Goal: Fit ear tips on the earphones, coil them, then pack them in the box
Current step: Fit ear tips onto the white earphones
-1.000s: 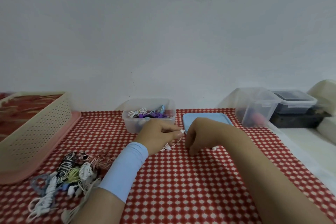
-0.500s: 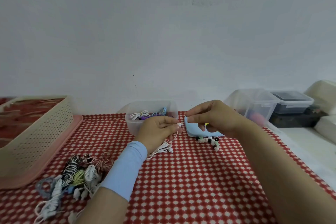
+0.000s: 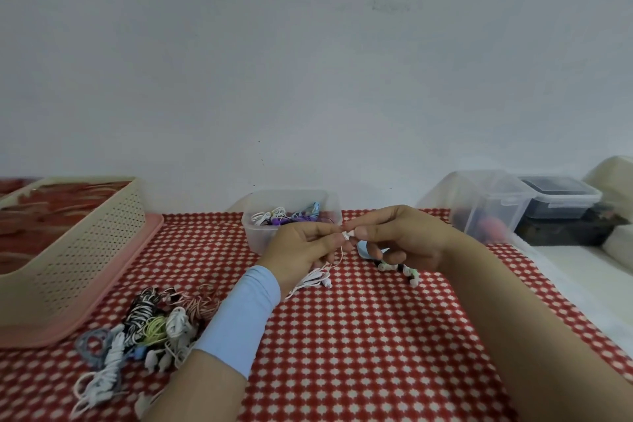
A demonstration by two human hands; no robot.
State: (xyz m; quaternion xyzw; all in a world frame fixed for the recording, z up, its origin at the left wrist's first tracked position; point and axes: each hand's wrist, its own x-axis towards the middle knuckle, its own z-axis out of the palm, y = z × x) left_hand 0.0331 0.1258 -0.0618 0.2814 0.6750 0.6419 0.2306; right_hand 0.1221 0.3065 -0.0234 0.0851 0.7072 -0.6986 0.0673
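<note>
Left hand [image 3: 301, 250], right hand [image 3: 407, 236] pinch earphone [image 3: 346, 235]

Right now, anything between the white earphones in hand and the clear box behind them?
Nothing visible. Left hand and right hand pinch the white earphones just in front of the clear box, whose top is open. The blue lid and loose ear tips lie below the right hand, off that path.

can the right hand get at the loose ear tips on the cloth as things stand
Probably yes: the ear tips lie just beneath the right hand, with nothing between. But it is pinching the white earphone that the left hand holds, so it must let go first.
</note>
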